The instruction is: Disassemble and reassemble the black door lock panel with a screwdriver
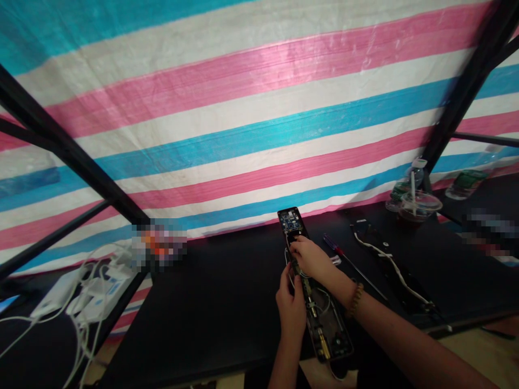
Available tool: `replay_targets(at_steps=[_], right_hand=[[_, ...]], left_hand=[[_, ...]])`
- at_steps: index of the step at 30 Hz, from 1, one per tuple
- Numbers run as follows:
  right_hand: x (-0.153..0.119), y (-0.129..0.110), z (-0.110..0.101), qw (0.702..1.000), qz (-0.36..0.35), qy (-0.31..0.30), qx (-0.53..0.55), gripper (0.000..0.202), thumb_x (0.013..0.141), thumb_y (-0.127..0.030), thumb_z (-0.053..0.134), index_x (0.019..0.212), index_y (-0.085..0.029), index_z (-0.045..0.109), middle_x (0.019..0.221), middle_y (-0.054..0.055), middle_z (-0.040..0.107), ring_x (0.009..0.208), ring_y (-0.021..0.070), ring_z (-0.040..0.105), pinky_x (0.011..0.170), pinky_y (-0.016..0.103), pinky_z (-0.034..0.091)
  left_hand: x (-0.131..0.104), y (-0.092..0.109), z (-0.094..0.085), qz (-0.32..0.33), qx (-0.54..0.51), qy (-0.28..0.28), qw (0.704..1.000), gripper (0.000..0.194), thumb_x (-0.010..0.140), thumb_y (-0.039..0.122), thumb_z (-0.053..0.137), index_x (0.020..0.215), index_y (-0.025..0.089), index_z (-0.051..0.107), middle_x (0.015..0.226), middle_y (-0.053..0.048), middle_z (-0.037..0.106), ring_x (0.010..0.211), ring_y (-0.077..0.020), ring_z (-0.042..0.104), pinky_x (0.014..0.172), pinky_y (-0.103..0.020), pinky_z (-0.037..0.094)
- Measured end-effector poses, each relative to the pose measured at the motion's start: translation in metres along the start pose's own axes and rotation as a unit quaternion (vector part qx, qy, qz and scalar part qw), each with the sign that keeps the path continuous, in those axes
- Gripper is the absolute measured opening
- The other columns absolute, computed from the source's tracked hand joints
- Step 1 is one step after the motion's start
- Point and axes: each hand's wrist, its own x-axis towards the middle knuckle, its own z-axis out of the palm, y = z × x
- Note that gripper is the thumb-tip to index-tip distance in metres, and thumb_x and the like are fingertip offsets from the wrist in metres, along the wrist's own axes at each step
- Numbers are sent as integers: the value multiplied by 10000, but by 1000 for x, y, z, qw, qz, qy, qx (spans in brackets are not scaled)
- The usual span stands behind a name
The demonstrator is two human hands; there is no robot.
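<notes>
A long, narrow black device housing (346, 346) lies opened on the black table, pointing away from me. Its far end holds a blue circuit board (292, 222); brass-coloured cylindrical parts (323, 344) and loose wires fill the near half. My left hand (291, 302) is at the housing's left edge, thumb and fingers closed around a thin white wire (286, 258). Over the middle of the housing, my right hand (311, 258) has its fingertips pinched together just below the board. Whatever sits between those fingertips is hidden.
Right of the housing lie a long screwdriver (357, 266) and a dark strip-shaped panel with a white cable (399, 273). Plastic bottles (466, 183) and a cup (419, 205) stand far right. White power strips with tangled cords (101, 294) are at left. Striped sheeting (259, 135) hangs behind.
</notes>
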Motion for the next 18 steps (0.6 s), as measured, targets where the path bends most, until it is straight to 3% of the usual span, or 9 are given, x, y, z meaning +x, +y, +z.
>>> replay_targets(at_steps=[18], right_hand=[[5,5,2,999,-5,10,31,188,882,-67,553,849,-167,709,1083,88,656,955,182,623,859,246,425]], left_hand=[[0,1,0,-6,-6,-6,1000,424,938,346,520,1310,166,615,1289,-131,697,1197,-254,655,1005,-361,504]])
